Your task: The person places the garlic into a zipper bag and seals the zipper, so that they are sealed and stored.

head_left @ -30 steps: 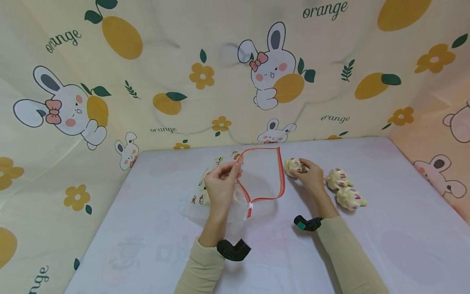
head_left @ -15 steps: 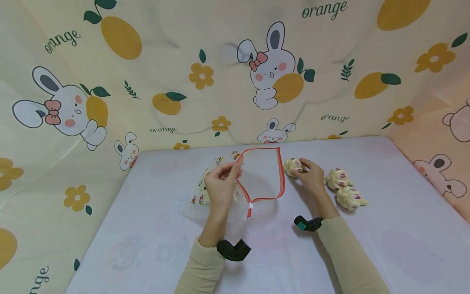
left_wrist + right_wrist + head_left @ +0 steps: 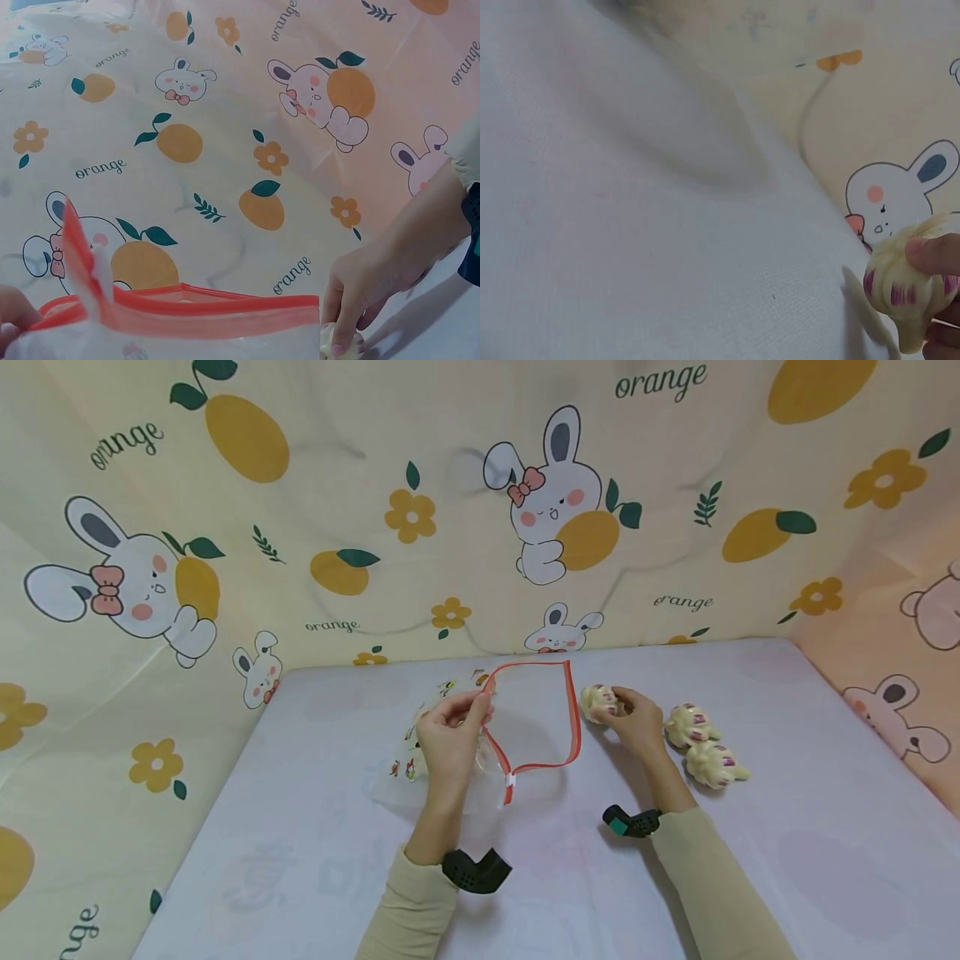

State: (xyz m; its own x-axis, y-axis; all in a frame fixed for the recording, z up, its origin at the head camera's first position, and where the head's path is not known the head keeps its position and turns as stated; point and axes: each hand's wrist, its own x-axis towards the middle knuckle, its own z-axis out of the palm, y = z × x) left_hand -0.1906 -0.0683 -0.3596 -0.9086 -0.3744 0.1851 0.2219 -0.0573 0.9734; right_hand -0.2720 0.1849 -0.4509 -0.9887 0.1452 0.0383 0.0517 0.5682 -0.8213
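Note:
A clear zip bag (image 3: 405,789) with small coloured prints and a red zip edge (image 3: 577,718) lies on its side, mouth spread wide to the right. My left hand (image 3: 450,739) pinches the bag's rim between thumb and fingers. To the right of the mouth, my right hand (image 3: 637,723) grips a cream garlic bulb (image 3: 597,702) with purple streaks. The right wrist view shows this garlic bulb (image 3: 896,277) close up, thumb on its side, stem pointing down. A white slider (image 3: 512,780) sits at the zip's lower corner. Whether anything lies inside the bag, I cannot tell.
Two more garlic bulbs, one (image 3: 688,725) behind the other (image 3: 715,765), lie touching to the right of my right hand. The white-covered table (image 3: 300,827) meets a patterned cloth backdrop (image 3: 420,435) at its far edge.
Almost nothing differs. The right wrist has shifted very slightly; both hands keep their holds on the bag and the garlic bulb.

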